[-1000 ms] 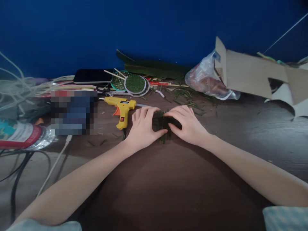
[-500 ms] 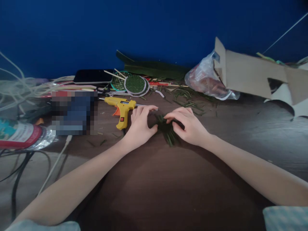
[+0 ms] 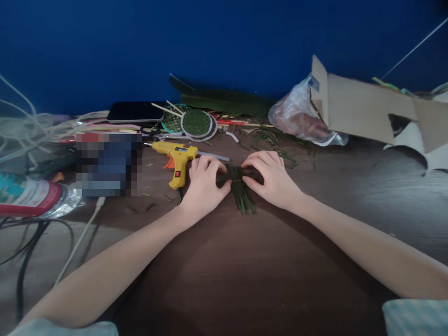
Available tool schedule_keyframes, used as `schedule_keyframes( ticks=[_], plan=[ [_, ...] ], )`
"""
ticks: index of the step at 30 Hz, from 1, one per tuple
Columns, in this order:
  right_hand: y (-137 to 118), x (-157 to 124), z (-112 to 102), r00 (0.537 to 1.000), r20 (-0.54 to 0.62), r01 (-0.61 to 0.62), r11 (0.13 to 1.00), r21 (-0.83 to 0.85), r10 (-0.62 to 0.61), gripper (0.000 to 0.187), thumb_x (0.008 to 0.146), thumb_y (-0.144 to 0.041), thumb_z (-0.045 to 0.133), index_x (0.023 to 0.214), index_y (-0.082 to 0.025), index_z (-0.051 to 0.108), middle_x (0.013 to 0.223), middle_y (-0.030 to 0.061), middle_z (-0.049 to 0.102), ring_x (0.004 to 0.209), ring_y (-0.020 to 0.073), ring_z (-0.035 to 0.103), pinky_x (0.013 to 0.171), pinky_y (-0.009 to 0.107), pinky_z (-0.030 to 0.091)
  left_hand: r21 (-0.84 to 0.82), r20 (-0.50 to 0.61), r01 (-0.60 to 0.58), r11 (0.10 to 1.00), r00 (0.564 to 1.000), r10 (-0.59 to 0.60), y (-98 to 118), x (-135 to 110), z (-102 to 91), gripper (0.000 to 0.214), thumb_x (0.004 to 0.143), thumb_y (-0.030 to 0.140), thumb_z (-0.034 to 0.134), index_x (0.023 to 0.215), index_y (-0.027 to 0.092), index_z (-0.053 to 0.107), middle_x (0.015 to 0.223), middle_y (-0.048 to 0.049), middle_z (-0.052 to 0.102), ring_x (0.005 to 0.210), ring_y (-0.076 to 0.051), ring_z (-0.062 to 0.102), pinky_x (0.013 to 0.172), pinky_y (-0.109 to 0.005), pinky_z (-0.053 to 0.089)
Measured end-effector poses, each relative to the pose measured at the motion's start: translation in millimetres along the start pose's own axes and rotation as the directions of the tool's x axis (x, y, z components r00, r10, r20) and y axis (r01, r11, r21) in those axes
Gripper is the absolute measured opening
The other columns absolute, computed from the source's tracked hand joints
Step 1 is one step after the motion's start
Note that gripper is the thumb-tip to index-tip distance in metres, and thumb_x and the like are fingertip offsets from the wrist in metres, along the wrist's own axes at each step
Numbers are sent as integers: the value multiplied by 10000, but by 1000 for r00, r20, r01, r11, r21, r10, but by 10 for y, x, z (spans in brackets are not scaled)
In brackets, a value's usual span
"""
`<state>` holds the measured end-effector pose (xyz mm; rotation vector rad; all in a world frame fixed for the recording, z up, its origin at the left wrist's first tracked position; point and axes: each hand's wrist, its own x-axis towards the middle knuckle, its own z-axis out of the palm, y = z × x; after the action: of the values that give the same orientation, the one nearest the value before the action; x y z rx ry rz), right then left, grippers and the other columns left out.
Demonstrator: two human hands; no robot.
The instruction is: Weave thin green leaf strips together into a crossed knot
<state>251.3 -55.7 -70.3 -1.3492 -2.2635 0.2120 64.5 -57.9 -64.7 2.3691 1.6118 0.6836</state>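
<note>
A small woven piece of dark green leaf strips [image 3: 240, 186] lies on the brown table, its loose ends fanning toward me. My left hand [image 3: 203, 184] pinches its left side, thumb under and fingers curled over the top. My right hand [image 3: 271, 179] grips the right side the same way, fingers bent over the strips. Both hands rest on the table with the piece between them. The middle of the weave is partly hidden by my fingers.
A yellow glue gun [image 3: 175, 158] lies just left of my left hand. Behind are round green woven discs [image 3: 196, 122], a phone [image 3: 135, 111], long leaves [image 3: 227, 100], leaf scraps [image 3: 273, 140], a plastic bag [image 3: 301, 116] and cardboard [image 3: 371, 109]. Cables [image 3: 31, 135] and a bottle [image 3: 31, 198] crowd the left.
The leaf piece has turned between my fingers, its loose ends now pointing toward me. Both hands shifted their grip and closed in on its two sides.
</note>
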Motion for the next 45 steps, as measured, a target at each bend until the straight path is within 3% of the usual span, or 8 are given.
schedule_keyframes(
  ticks=[7, 45],
  plan=[
    [-7, 2, -12, 1000, 6, -3, 1000, -1, 3, 55, 808, -231, 539, 853, -201, 547, 981, 66, 583, 966, 254, 458, 774, 377, 354, 11, 21, 7, 1000, 1000, -7, -2, -4, 4, 128, 749, 205, 617, 843, 163, 540, 936, -52, 509, 933, -227, 437, 848, -389, 381],
    [9, -2, -5, 999, 14, 41, 997, 68, -42, 85, 820, -204, 520, 886, -211, 573, 1045, 65, 593, 1013, 254, 460, 784, 391, 372, -24, 73, -25, 999, 997, 26, 18, 3, -17, 103, 767, 170, 584, 868, 192, 579, 924, -37, 536, 927, -225, 454, 848, -387, 375]
  ],
)
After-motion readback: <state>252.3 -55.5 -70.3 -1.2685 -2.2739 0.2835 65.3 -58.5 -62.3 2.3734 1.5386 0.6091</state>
